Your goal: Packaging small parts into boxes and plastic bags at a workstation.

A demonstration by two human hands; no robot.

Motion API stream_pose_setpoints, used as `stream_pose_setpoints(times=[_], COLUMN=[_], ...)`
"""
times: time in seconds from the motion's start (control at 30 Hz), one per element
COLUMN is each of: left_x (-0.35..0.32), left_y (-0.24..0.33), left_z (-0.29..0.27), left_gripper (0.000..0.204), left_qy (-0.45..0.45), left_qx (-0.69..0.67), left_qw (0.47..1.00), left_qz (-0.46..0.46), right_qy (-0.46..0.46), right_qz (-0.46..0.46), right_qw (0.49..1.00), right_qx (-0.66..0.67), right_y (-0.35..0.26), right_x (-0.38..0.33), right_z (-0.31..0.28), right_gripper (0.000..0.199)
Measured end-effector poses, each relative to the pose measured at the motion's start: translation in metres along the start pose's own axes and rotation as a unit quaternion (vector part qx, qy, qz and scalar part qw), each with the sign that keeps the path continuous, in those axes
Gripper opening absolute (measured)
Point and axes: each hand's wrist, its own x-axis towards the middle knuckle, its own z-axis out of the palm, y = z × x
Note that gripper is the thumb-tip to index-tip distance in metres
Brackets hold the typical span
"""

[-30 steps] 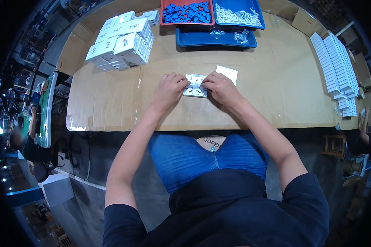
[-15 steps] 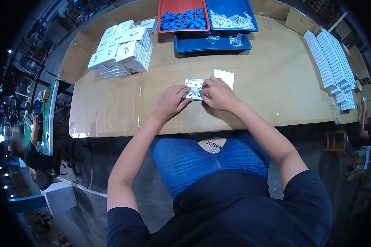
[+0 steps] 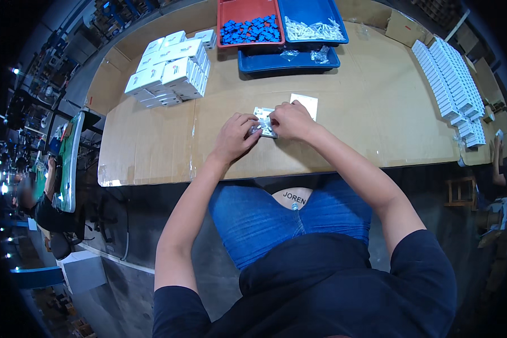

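Both hands pinching small clear packet (image 3: pixel 263 121) on bench (image 3: pixel 152 146), just before white card (image 3: pixel 305 105): left hand (image 3: pixel 235 137), right hand (image 3: pixel 290 120), grips clenched, barely shifting since earlier; fiddling continuing.

We see bright light from above on the brown table (image 3: pixel 152 141), soft small shadows under our hands, a shiny glare strip at the table's near-left edge, dark round corners, bent edges near the rim, blurry dim room at left.
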Motion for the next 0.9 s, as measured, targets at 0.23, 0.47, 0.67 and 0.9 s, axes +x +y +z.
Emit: stream_pose_setpoints(times=[0.23,0.47,0.67,0.9], left_x=[-0.002,-0.006,-0.013,-0.006], left_y=[0.007,0.014,0.022,0.030], left_z=[-0.003,0.002,0.003,0.007], left_gripper=[0.040,0.041,0.037,0.033], left_qy=[0.002,-0.005,0.005,-0.017], left_qx=[0.014,0.009,-0.002,0.030], left_qw=[1.000,1.000,1.000,0.999], left_qz=[0.000,0.009,-0.029,-0.007], right_qy=[0.003,0.013,-0.004,0.008], right_qz=[0.025,0.011,-0.023,-0.076], right_qw=[1.000,0.993,0.988,0.996], right_qx=[0.007,0.113,0.155,0.046], right_y=[0.007,0.025,0.020,0.030], right_x=[0.003,0.002,-0.003,-0.001], right_z=[0.008,0.010,-0.002,0.002], right_gripper=[0.018,0.020,0.024,0.025])
